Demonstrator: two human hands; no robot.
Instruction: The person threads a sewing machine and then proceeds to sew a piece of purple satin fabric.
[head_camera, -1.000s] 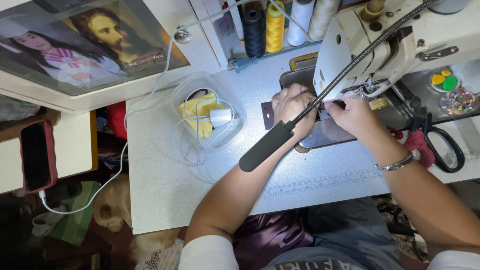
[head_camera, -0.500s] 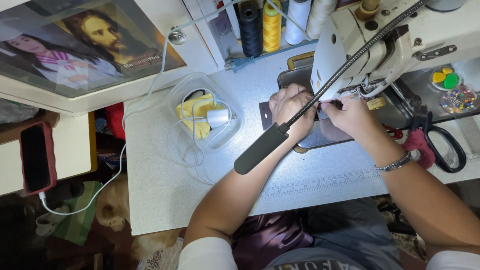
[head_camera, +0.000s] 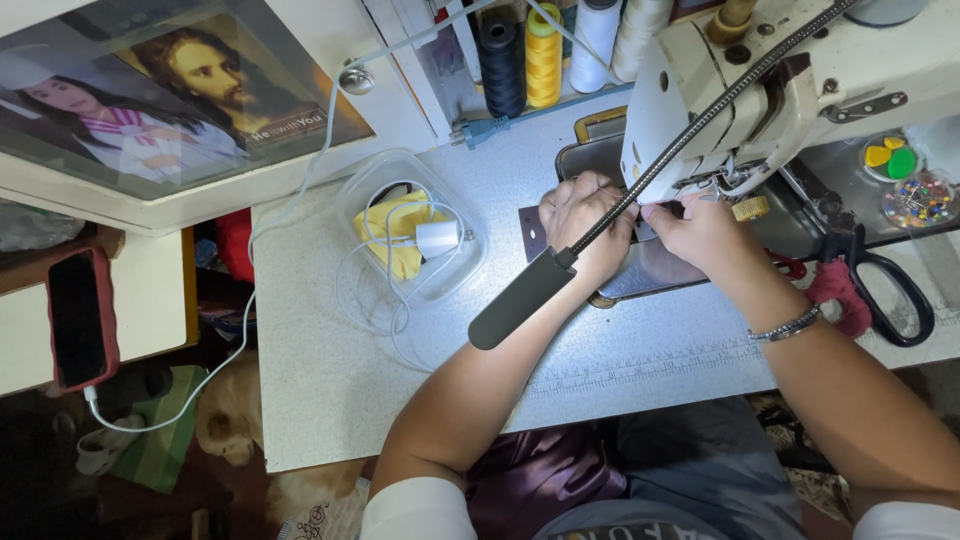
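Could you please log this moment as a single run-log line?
left hand: at needle area of white sewing machine | right hand: beside it | black-handled scissors: on table, untouched

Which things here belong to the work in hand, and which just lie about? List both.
In use: left hand, right hand, sewing machine, gooseneck lamp.

Lying about: scissors, thread spools, clear tub holding charger, phone, pin dish.

The sewing machine head (head_camera: 790, 90) and gooseneck lamp (head_camera: 525, 298) crowd the needle area. Scissors (head_camera: 885, 285) block the right, a clear container (head_camera: 415, 235) the left; the near tabletop (head_camera: 330, 380) offers room.
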